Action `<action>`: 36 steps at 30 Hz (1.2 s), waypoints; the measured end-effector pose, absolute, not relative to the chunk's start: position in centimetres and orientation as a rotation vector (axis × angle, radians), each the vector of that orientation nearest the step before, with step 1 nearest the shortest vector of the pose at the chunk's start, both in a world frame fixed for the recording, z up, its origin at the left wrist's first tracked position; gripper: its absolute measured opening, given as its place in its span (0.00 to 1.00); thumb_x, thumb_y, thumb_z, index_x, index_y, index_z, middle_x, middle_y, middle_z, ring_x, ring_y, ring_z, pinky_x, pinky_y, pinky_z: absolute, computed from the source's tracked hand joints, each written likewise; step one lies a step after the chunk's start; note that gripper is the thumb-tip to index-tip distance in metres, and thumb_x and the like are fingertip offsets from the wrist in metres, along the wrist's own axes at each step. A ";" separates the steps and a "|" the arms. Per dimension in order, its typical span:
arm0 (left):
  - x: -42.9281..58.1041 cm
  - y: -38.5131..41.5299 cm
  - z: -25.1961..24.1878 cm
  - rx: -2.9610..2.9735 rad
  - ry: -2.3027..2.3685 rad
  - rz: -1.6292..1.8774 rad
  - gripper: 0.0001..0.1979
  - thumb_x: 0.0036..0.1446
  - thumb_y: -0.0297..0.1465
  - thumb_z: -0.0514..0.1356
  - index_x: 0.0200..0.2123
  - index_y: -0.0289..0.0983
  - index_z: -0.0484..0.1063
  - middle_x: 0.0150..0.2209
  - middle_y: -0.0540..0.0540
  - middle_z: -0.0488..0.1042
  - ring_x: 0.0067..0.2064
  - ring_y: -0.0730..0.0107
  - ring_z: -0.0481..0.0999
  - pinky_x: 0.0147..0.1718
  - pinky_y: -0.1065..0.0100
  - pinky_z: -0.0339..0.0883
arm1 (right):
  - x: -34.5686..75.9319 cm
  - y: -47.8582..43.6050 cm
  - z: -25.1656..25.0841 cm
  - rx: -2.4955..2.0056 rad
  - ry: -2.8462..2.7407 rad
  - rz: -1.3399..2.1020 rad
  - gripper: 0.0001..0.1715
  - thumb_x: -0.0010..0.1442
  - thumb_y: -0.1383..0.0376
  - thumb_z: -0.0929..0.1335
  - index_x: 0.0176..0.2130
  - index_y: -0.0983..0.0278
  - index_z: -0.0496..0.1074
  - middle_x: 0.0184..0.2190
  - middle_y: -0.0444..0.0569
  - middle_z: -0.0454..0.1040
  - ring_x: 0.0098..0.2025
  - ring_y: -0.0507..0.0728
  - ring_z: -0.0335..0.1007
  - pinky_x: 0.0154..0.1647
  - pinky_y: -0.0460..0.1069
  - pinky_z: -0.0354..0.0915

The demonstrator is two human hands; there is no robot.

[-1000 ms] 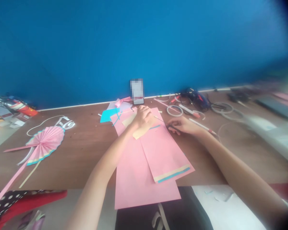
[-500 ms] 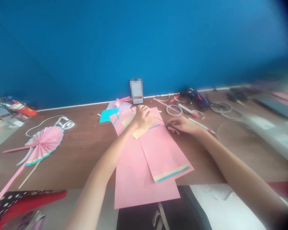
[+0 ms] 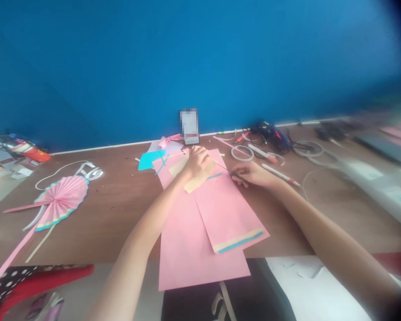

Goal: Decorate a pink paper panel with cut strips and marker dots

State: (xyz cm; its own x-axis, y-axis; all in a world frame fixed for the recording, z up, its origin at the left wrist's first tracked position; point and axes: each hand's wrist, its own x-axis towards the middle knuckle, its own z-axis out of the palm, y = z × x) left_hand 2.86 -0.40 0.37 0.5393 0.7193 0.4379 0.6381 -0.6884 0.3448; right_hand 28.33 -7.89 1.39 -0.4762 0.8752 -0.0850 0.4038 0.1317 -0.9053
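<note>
My left hand [image 3: 197,162] presses down at the top of a pink paper sheet [image 3: 227,214], its fingers bunched over a cream paper strip [image 3: 195,183]. Under that sheet lies a larger pink sheet [image 3: 200,267], which overhangs the table's front edge. Cream and blue bands run along the upper sheet's lower edge. My right hand [image 3: 254,174] lies just right of the sheets, pinching a narrow dark-handled cutting tool [image 3: 239,178]. Its thin tip points towards my left hand, and my fingers hide part of it.
A pleated pink paper fan [image 3: 62,200] lies left on the brown table [image 3: 113,223]. Cyan paper [image 3: 150,160] and a pink ribbon bow [image 3: 169,141] sit beyond the sheets. Tape rolls [image 3: 242,153], a marker [image 3: 280,174] and cables [image 3: 270,136] lie right, against the blue wall [image 3: 200,58].
Both hands stay nearly in place, with the same hold on the strip and tool. The whole view drifts slightly left and up.
</note>
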 end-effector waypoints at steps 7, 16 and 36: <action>2.8 -0.6 0.8 2.610 1.150 0.856 0.13 0.66 0.32 0.45 0.31 0.38 0.63 0.35 0.45 0.69 0.43 0.63 0.62 0.48 0.58 0.55 | 28.5 -7.7 1.0 -1.224 -1.941 1.296 0.26 0.54 0.50 0.71 0.43 0.68 0.74 0.23 0.47 0.74 0.18 0.49 0.62 0.23 0.47 0.60; 2.8 -0.5 0.5 2.605 1.153 0.872 0.13 0.66 0.31 0.45 0.30 0.38 0.64 0.35 0.45 0.69 0.43 0.62 0.62 0.48 0.57 0.56 | 28.2 -8.3 2.2 -1.273 -1.946 1.282 0.26 0.54 0.50 0.71 0.42 0.68 0.74 0.23 0.47 0.74 0.18 0.48 0.62 0.24 0.47 0.61; 2.7 -0.3 0.3 2.626 1.114 0.842 0.14 0.66 0.33 0.44 0.30 0.38 0.65 0.35 0.45 0.69 0.43 0.61 0.62 0.47 0.57 0.56 | 28.0 -9.0 3.5 -1.348 -1.961 1.274 0.24 0.53 0.51 0.70 0.41 0.67 0.75 0.25 0.48 0.75 0.19 0.48 0.61 0.24 0.47 0.60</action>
State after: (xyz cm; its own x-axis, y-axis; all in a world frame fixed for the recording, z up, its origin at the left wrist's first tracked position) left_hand 2.72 -0.31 0.31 0.5623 0.7039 0.4341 0.6097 -0.7075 0.3574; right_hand 27.98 -8.97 3.52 -0.4291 0.8927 -0.1379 0.4885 0.1009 -0.8667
